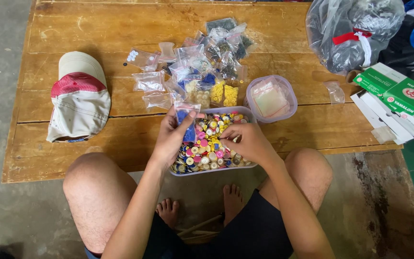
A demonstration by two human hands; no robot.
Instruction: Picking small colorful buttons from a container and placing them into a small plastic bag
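Observation:
A clear plastic tub (245, 111) full of mixed coloured buttons (207, 148) sits at the near edge of a low wooden table (97, 29). My left hand (171, 136) holds a small clear bag of blue buttons (186, 120) upright over the tub's left side. My right hand (247, 141) rests on the buttons with fingertips pinched together among them; whether a button is between them I cannot tell. Behind the tub lies a heap of small clear bags (202, 67) sorted by colour, some yellow, some blue, some dark.
A second clear tub (288, 93) holding empty bags stands right of the heap. A beige and red cap (78, 96) lies at the left. A large clear plastic sack (350, 31) and green and white boxes (398, 96) occupy the right. My knees and bare feet are below the table edge.

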